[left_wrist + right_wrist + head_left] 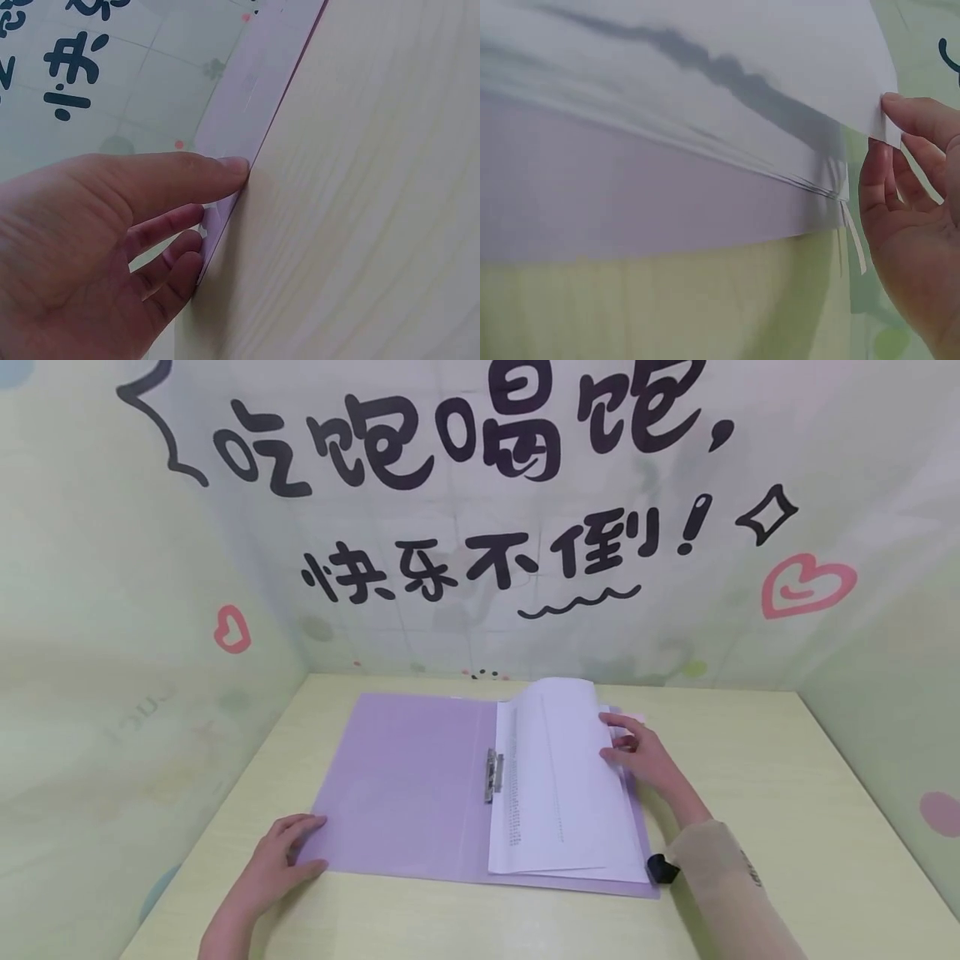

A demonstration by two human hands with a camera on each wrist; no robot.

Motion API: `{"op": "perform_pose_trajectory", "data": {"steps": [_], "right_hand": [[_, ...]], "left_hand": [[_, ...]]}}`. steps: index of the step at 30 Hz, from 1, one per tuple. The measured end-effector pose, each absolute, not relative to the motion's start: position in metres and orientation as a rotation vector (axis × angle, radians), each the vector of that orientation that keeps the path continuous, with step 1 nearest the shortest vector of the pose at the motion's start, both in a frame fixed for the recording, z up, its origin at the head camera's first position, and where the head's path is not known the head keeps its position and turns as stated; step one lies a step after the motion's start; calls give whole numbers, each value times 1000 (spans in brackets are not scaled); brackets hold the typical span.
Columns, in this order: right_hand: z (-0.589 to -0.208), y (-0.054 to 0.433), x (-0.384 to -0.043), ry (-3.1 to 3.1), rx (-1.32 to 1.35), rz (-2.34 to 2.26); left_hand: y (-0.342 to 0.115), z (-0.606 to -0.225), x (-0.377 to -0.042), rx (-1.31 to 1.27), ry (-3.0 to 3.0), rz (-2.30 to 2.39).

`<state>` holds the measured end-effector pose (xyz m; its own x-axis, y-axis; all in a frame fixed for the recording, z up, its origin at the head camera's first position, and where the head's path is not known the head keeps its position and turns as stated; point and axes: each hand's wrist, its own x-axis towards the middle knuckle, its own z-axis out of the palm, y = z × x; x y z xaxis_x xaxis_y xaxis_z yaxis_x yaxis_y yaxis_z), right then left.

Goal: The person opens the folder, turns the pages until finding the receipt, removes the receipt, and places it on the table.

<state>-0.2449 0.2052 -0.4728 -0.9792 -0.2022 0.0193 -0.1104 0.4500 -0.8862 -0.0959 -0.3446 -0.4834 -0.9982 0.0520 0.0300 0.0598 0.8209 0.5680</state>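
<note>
A purple folder (405,785) lies spread out flat, with a metal clip (491,775) near its fold. A stack of white printed sheets (517,835) rests on its right half. The left hand (273,860) holds the folder's near left corner; in the left wrist view its thumb lies on the purple edge and the fingertips touch the side. At the far right corner of the stack, the right hand (641,756) pinches the top sheet of paper (832,60) between thumb and fingers. That sheet curves up off the pages beneath it.
A small black object (662,869) is beside the right sleeve, by the folder's near right corner. The pale wooden table (757,777) is enclosed by printed sheeting (420,635) at the back and both sides. A thin pale strip (857,244) hangs past the stack's corner.
</note>
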Motion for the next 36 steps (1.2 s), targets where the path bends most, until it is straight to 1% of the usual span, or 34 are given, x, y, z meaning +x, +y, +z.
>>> {"op": "perform_pose_trajectory", "data": {"steps": [6,20,28,36], "right_hand": [[-473,206,-250,2513,-330,-1696],[-435,200,-256,2468,-450,-1706],[-415,195,-261,2501,-610,-1662],[-387,185,-272,2583,-814,-1444]], "left_hand": [[-344,-482,-95,-93,-2989,-924],[-345,-481,-92,-72,-3002,-910],[-344,-481,-92,-75,-3002,-903],[-342,-480,-93,-83,-2996,-906]]}}
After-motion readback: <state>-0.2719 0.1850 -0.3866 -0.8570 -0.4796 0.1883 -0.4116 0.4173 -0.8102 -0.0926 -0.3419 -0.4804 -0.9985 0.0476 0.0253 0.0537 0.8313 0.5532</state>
